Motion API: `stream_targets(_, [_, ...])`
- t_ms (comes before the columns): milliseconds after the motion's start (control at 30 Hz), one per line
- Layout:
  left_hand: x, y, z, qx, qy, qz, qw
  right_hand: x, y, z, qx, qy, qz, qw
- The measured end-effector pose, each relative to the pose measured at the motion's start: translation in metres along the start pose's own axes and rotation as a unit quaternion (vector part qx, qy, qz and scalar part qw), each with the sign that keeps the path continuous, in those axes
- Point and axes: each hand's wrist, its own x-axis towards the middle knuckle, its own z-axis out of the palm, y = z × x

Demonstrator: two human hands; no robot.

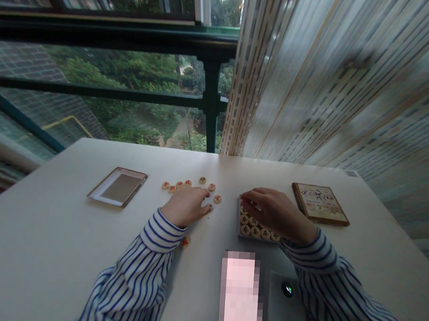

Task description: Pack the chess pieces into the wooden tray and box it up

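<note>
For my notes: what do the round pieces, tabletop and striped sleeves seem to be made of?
Round pieces: wood or plastic, hard to tell; pale, smooth-looking faces with characters.
Tabletop: perhaps laminate or painted board, smooth; evenly white without visible grain.
Striped sleeves: cloth, possibly cotton, matt; soft folds.

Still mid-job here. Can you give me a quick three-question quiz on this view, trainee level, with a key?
1. Which hand is over the tray: left or right?
2. True or false: the flat patterned case lies to the right of the tray.
3. What colour are the markings on most of the visible loose pieces?

Key:
1. The right hand.
2. True.
3. Red.
</note>
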Motion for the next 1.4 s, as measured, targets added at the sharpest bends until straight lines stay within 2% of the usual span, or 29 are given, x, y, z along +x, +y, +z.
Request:
stream_targets(333, [0.006,0.015,0.012,0.078,-0.035,-0.027,0.996,0.003,-0.004,0.007,-0.031,-0.037,-0.012,0.999])
stream_targets(667, [0.010,0.009,0.023,0.094,-0.033,-0.033,0.994,0.003,-0.005,0.007,-0.032,-0.050,-0.010,0.998])
stream_targets(867, [0.010,0.010,0.021,0.085,-0.035,-0.038,0.995,0.003,-0.004,0.007,-0.037,-0.047,-0.011,0.998])
stream_targets(1100, [0.009,0.012,0.011,0.040,0.034,-0.008,0.999,0.002,-0.003,0.006,-0.025,-0.039,-0.004,0.999])
stream_targets(1400, [0.006,0.016,0.008,-0.066,0.108,-0.012,0.992,0.001,-0.001,0.004,-0.020,-0.027,0.003,0.999])
